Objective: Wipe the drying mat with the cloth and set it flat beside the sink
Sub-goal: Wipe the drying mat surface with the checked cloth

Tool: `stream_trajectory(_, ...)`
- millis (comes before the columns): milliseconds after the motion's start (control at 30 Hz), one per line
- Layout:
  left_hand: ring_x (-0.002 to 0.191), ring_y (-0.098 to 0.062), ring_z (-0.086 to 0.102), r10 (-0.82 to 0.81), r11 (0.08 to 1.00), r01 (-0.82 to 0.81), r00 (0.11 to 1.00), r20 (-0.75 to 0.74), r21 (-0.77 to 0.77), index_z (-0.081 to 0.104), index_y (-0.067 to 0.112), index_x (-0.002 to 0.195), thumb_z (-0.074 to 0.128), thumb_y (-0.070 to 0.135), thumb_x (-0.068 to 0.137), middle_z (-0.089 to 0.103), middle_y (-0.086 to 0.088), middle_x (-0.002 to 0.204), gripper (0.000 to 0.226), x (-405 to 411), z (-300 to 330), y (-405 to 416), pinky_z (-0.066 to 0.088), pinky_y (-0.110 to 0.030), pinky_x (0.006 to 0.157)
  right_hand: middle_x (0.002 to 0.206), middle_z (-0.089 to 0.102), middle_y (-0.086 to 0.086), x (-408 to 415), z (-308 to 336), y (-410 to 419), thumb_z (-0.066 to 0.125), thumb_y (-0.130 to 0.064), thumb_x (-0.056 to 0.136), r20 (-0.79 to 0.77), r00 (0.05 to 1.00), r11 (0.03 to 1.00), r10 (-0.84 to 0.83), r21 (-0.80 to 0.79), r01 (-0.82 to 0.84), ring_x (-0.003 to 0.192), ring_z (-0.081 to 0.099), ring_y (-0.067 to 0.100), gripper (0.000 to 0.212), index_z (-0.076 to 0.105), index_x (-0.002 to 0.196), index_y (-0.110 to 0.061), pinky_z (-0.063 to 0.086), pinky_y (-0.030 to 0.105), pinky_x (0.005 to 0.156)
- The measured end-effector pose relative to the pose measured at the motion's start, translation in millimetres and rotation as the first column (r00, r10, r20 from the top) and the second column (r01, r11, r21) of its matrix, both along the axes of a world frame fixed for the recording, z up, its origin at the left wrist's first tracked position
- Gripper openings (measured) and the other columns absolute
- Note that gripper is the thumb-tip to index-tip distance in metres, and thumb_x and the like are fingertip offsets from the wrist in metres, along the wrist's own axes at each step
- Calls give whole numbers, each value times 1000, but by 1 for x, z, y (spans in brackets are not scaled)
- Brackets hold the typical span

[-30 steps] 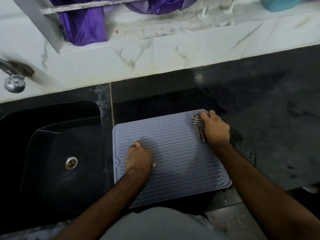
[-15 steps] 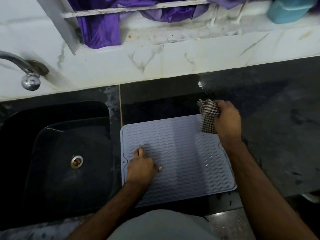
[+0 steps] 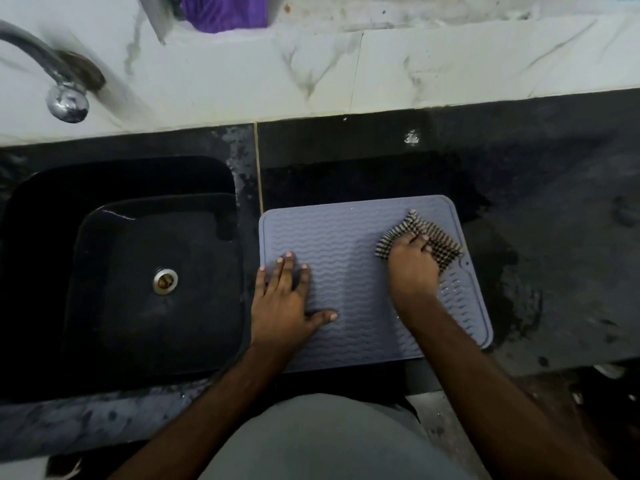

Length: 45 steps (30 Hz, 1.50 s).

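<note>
Right of centre in the head view, the grey drying mat (image 3: pixel 349 251) lies flat on the dark counter (image 3: pixel 554 188), its left edge just beside the black sink (image 3: pixel 145 271). The left hand (image 3: pixel 282 303) rests on the mat's lower left part with fingers straight and spread, pressing it down. The right hand (image 3: pixel 412 268) sits at the mat's upper right, fingers curled onto the checked cloth (image 3: pixel 436 237), which is bunched against the ribbed surface.

By my reading the wiping step is in hand. Droplets show at the mat's right edge, so the next stroke probably needs to sweep the cloth down that side while the left hand steadies the mat.

At upper left a chrome tap (image 3: pixel 65 98) juts from the marble wall. No brand, label or writing is readable anywhere.
</note>
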<state>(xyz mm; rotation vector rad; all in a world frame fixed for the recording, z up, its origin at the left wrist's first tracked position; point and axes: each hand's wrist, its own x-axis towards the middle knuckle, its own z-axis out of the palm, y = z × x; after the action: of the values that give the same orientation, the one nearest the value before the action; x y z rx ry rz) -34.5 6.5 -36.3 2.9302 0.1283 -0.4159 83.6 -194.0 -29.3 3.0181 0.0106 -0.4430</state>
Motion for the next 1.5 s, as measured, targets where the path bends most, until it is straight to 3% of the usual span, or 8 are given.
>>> stream_trajectory(133, 156, -28, 0, -8, 1000, 8, 1000, -3, 5, 23, 21, 159, 26, 94, 75, 2, -14, 168, 112, 3, 2, 1, -19, -49, 120, 142, 37, 45, -26, 7, 61, 32, 2, 99, -27, 993, 993, 116, 17, -115, 121, 58, 45, 49, 25, 146, 15, 53, 47, 93)
stream_trajectory(300, 149, -34, 26, -48, 972, 62, 997, 66, -227, 45, 13, 151, 43, 70, 77, 33, -17, 160, 93, 1, 3, 13, 21, -46, 121, 112, 69, 22, -60, 32, 121, 47, -6, 95, -64, 967, 932, 247, 291, -219, 100, 69, 35, 32, 53, 125, 1, 56, 40, 82)
stream_trajectory(433, 143, -33, 34, -31, 959, 49, 997, 72, -280, 41, 15, 152, 51, 77, 78, 35, -12, 158, 98, 4, 5, 33, 26, -42, 120, 105, 74, 9, -47, 64, 90, 60, -23, 97, -163, 985, 721, 58, 689, 71, 98, 69, 26, 26, 65, 121, -14, 56, 40, 88)
stream_trajectory(633, 146, -28, 29, -40, 919, 106, 984, 176, -380, 32, 13, 156, 53, 73, 86, 35, -11, 159, 95, 12, 11, 28, 17, -42, 125, 104, 75, -1, -27, 104, 10, 64, -28, 96, -213, 928, 435, -306, 835, 336, 99, 70, 18, 23, 70, 116, -19, 56, 49, 92)
stream_trajectory(867, 154, -24, 4, -190, 937, 197, 980, 54, -287, 20, 21, 160, 61, 79, 76, 7, -6, 169, 110, 26, 5, 30, 3, -44, 126, 101, 72, 17, -14, 108, -73, 59, -29, 93, 255, 898, 835, -359, 517, 187, 93, 67, 38, 24, 63, 113, -17, 47, 35, 70)
stream_trajectory(1000, 155, -22, -7, -326, 930, 322, 945, 8, -176, 5, 27, 162, 48, 97, 60, -6, -3, 169, 131, 25, 2, 52, -11, -45, 124, 147, 47, 23, -24, 49, -57, 50, -17, 100, 24, 951, 850, -308, 456, 263, 128, 51, 43, 54, 37, 151, -8, 42, 47, 105)
stream_trajectory(1100, 154, -20, -14, -388, 917, 383, 922, -22, -112, -7, 27, 161, 43, 101, 57, -16, -2, 168, 137, 21, -5, 73, -17, -45, 122, 162, 14, 27, -43, 2, -29, 37, -19, 104, -43, 947, 928, -319, 190, 321, 148, 20, 44, 59, 15, 157, -5, 22, 53, 119)
stream_trajectory(1500, 155, -15, -9, -390, 909, 391, 920, 34, -142, -1, 27, 161, 34, 109, 50, -10, 3, 169, 143, 15, -21, 87, -7, -48, 124, 163, 6, 28, -107, -33, 81, 33, -43, 97, 43, 975, 955, -216, 217, 202, 151, 8, 43, 74, 16, 158, -4, 12, 56, 120)
